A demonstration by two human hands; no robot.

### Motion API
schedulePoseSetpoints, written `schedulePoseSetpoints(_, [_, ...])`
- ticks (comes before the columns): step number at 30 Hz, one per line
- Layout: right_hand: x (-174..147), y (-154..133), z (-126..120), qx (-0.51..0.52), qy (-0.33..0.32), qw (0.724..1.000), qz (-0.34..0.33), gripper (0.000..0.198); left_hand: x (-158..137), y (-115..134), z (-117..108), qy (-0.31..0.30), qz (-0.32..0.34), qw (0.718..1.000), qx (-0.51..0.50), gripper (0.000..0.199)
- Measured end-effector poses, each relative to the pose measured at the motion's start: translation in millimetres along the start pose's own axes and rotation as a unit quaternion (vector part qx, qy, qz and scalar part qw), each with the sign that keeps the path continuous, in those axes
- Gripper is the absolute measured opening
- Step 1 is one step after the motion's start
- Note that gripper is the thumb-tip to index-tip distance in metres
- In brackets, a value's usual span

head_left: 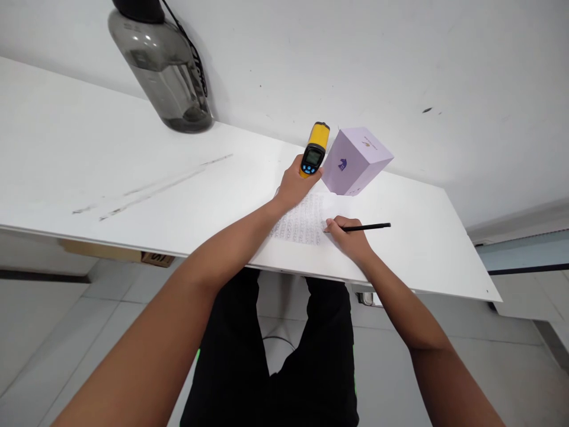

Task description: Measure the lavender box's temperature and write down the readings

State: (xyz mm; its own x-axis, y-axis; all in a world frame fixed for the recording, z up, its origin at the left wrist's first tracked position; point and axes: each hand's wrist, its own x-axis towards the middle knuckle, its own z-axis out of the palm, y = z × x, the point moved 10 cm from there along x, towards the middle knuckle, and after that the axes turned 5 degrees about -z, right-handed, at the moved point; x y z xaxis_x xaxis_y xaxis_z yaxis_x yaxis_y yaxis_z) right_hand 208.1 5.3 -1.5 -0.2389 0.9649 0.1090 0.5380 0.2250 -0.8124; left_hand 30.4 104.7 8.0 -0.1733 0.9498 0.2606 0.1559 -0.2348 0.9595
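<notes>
My left hand is closed around the handle of a yellow and black infrared thermometer. Its small screen and blue buttons face up at me, and its nose points toward the wall. My right hand grips a black pen, whose tip end is at the right side of a written sheet of paper. Rows of small handwriting cover much of the sheet. My left wrist and forearm hide its upper left part.
A lilac box stands just beyond my hands, close to the wall. At the back left is a large grey water bottle, partly filled. The white tabletop has dark scuffs on its left and ends at the right.
</notes>
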Motion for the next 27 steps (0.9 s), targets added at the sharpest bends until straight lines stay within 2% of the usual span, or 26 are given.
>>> schedulePoseSetpoints(10, [0.0,2.0,3.8,0.004,-0.021,1.000,-0.008,0.043,0.8,-0.7,0.9,-0.004,-0.008,1.000,0.002,0.029])
schedulePoseSetpoints(27, [2.1,1.3,0.4,0.012,-0.001,1.000,0.001,0.038,2.2,-3.6,0.7,0.000,-0.010,1.000,0.005,0.028])
